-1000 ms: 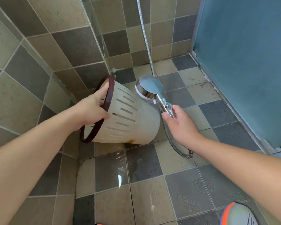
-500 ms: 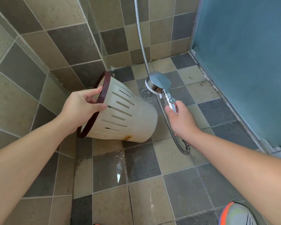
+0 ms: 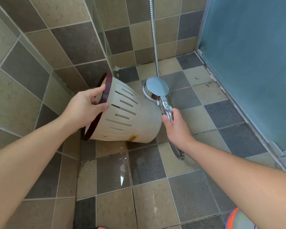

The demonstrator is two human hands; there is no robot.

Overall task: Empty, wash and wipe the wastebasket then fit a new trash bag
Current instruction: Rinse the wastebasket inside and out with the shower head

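1. Presently we judge the washing step to be in hand: the wastebasket [image 3: 125, 116] is tipped on its side above the wet floor [image 3: 139, 187] in a tiled shower corner, mouth turned away from the spray.
2. We note the left hand [image 3: 87, 108] pinching the basket's dark rim [image 3: 106, 95], fingers inside and thumb outside.
3. We note the right hand [image 3: 175, 126] curled round the handle of the shower head [image 3: 157, 87], whose face points at the basket's outer wall near its base.
4. We cannot confirm any water flow.
5. Next, in our judgement, the basket needs turning so the mouth meets the spray, with the rim grip kept firm.
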